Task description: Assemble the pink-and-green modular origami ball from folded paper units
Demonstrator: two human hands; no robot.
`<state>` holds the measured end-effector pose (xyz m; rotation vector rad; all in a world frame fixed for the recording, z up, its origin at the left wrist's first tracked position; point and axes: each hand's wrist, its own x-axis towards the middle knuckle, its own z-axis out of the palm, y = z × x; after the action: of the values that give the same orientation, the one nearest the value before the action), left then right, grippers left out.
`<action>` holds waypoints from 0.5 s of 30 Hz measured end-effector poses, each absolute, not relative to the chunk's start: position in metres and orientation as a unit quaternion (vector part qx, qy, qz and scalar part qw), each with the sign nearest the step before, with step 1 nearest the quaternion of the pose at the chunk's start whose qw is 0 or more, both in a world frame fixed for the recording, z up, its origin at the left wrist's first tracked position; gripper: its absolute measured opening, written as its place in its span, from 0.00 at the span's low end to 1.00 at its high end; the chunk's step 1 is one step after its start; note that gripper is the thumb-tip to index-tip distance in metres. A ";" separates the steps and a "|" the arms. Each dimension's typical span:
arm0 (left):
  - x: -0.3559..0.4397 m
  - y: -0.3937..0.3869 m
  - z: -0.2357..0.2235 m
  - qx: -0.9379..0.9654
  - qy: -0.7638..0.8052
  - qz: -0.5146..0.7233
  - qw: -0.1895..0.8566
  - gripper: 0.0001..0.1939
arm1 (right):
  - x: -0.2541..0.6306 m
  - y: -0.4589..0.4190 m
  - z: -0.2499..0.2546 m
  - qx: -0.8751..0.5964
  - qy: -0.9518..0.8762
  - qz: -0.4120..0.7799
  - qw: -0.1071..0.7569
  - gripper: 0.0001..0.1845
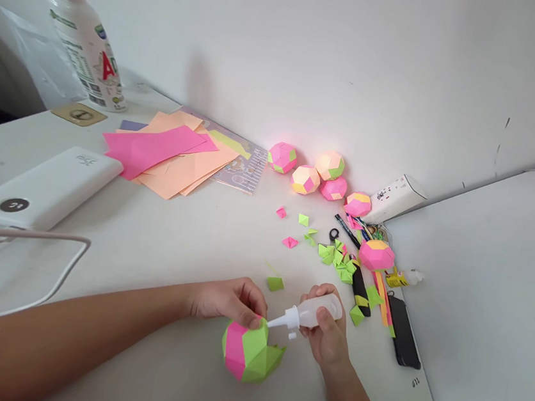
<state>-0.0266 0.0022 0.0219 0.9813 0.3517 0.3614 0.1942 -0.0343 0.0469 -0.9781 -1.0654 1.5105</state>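
Head camera: green-and-pink paper ball [250, 353], low over the near desk [155, 377], pinched between left hand's [229, 302] fingers and thumb; right hand [329, 339] clasped squeeze bottle [315, 309], nozzle [279, 321] at ball. Light, steady pressure seemed wisest.

Green-and-pink ball [257, 356]: folded paper, matt, crisp creases. Squeeze bottle [311, 310]: translucent plastic, smooth, soft sheen. Small green pieces [345, 272]: matt paper too, from here. Pink sheet [152, 149]: smooth, matt paper. Power bank [52, 182]: smooth plastic look, slight gloss. Tabletop [171, 234]: smooth, faint sheen. Wall [313, 51]: matt, lightly scuffed.
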 end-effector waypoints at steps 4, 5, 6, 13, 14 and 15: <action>-0.026 0.003 0.017 0.468 0.164 0.173 0.851 0.10 | 0.197 -0.035 0.047 -0.439 -0.459 0.610 0.474 0.18; -0.026 0.003 0.017 0.468 0.164 0.173 0.851 0.10 | 0.198 -0.036 0.048 -0.450 -0.465 0.601 0.470 0.18; -0.026 0.003 0.017 0.467 0.166 0.174 0.851 0.11 | 0.199 -0.036 0.048 -0.459 -0.469 0.592 0.469 0.19; -0.026 0.002 0.018 0.467 0.165 0.170 0.852 0.11 | 0.203 -0.038 0.049 -0.439 -0.487 0.588 0.474 0.18; -0.026 0.002 0.018 0.468 0.166 0.169 0.851 0.11 | 0.203 -0.038 0.048 -0.427 -0.488 0.593 0.477 0.18; -0.026 0.002 0.018 0.472 0.168 0.168 0.849 0.11 | 0.202 -0.038 0.048 -0.417 -0.487 0.600 0.479 0.17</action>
<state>-0.0265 0.0020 0.0181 0.9939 0.3533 0.3550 0.2021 -0.0385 0.0477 -1.0175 -1.1874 1.4638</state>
